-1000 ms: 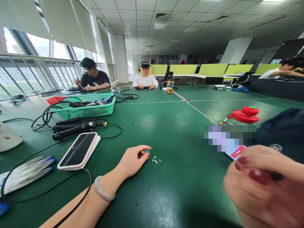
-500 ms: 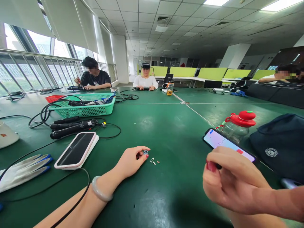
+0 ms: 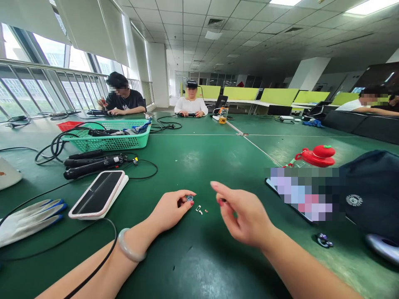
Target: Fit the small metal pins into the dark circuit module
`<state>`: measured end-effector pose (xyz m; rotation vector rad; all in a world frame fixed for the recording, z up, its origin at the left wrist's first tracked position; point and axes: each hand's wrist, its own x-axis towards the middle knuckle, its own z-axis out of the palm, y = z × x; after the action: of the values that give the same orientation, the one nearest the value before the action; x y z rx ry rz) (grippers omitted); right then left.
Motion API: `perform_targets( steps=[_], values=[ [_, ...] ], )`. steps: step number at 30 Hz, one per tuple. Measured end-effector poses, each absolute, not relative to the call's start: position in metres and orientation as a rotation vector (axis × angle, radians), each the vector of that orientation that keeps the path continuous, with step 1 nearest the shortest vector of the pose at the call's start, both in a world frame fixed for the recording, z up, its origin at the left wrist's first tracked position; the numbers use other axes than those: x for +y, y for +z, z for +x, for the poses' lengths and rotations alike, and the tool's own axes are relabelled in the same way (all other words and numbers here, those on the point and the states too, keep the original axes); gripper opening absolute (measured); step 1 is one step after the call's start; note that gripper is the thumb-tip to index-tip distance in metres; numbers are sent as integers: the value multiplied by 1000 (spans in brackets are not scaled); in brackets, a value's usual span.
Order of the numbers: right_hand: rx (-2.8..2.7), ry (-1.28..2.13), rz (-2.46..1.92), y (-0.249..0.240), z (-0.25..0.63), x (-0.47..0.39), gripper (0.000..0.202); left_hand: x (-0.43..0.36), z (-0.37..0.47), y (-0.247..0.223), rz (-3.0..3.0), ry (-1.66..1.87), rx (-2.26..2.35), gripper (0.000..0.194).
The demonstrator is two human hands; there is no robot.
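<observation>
My left hand [image 3: 171, 210] rests on the green table, thumb and fingers closed on a small blue-grey part [image 3: 190, 198]. Just right of its fingertips lie a small white frame-like piece [image 3: 198, 208], a tiny white bit [image 3: 201, 212] and a tiny reddish piece [image 3: 206, 211]. My right hand [image 3: 245, 214] is above the table, right of these pieces, its index finger pointing left and thumb apart from it. Nothing shows between its fingers. A small dark shiny object [image 3: 324, 240] lies on the table to the right.
Left: a pink-cased phone [image 3: 98, 194], gloves [image 3: 31, 220], black handheld devices [image 3: 93, 165], cables and a green basket [image 3: 109, 143]. Right: a blurred-out phone [image 3: 272, 182], a red-lidded bottle [image 3: 314, 157] and a dark bag [image 3: 370, 182]. People sit across the table.
My right hand has moved left and forward from over the right phone toward the small pieces, and its fingers have opened. The dark shiny object now shows at right. My left hand keeps its hold.
</observation>
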<state>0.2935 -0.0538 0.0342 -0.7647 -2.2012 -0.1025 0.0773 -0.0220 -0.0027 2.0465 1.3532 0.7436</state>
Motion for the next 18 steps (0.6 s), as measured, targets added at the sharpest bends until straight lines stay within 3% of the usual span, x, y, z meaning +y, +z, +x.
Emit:
perform_targets(
  steps=[4,11,18],
  values=[
    [-2303,360,-1021,11,281,-35,45,-23,77,-2,2044,739,1347,32],
    [-1806,1071,-1120,-18,276,-9,12,-22,77,-2,2031,750,1325,32],
    [-1779,910,-1132,-17,272,-10,10,-21,77,-4,2019,720,1269,32]
  ],
)
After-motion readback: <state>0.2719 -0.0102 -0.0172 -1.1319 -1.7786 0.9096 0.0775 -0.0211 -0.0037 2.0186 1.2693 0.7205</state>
